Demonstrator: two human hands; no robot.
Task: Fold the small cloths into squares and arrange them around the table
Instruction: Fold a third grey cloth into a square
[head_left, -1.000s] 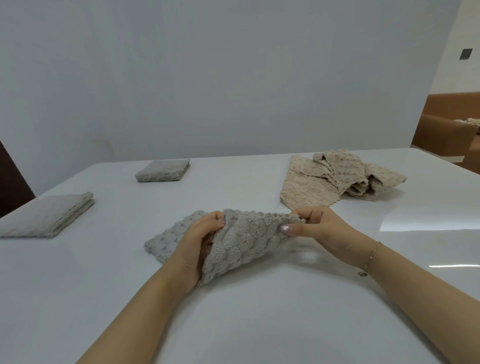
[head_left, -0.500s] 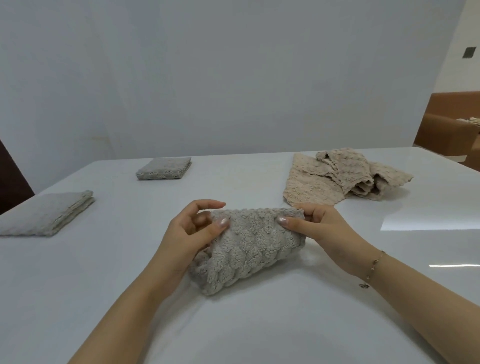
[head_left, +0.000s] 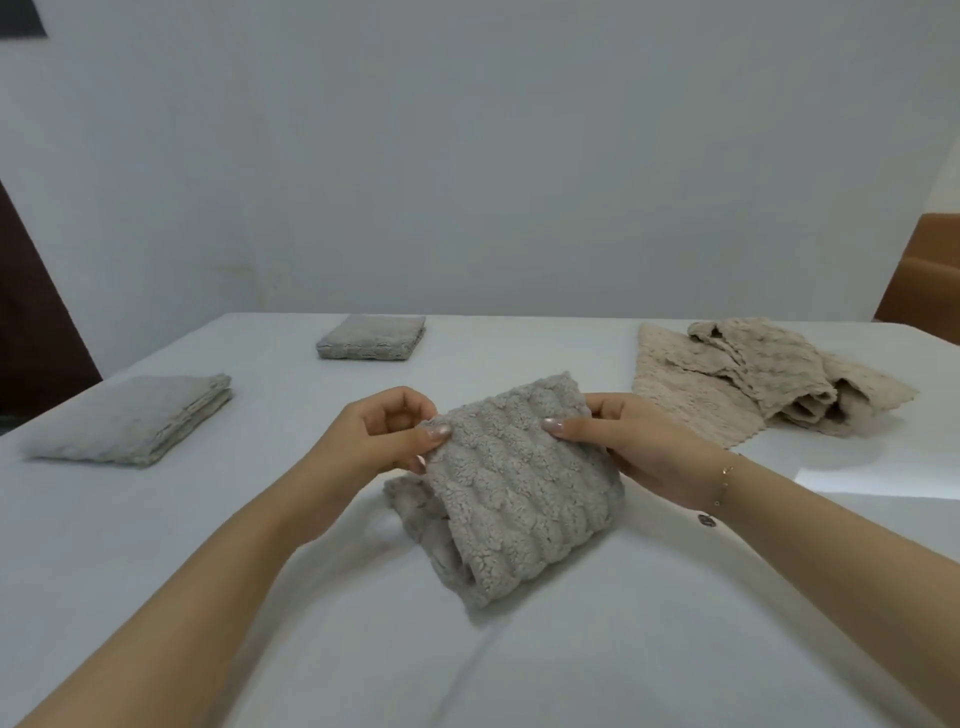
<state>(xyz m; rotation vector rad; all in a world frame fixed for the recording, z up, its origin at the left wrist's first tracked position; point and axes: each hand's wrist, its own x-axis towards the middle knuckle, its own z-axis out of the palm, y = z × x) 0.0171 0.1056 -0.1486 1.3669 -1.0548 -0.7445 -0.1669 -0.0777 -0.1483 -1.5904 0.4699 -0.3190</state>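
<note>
A grey fluffy ribbed cloth (head_left: 524, 499) is folded over in the middle of the white table (head_left: 571, 665), its far edge lifted and its near end resting on the table. My left hand (head_left: 379, 441) pinches the cloth's upper left corner between thumb and fingers. My right hand (head_left: 618, 441) grips the upper right corner, thumb on top. Two grey cloths lie folded into squares: one (head_left: 132, 418) at the left edge, one (head_left: 371, 336) at the far side. Beige unfolded cloths (head_left: 748, 379) lie in a rumpled heap at the far right.
A white wall stands behind the table. A brown piece of furniture (head_left: 930, 270) shows at the right edge, a dark panel (head_left: 31, 322) at the left. The table's near part spreads between my forearms.
The cloth has been folded over once more and turned, so its ribs now run toward me. Both hands have raised its far edge and sit closer together.
</note>
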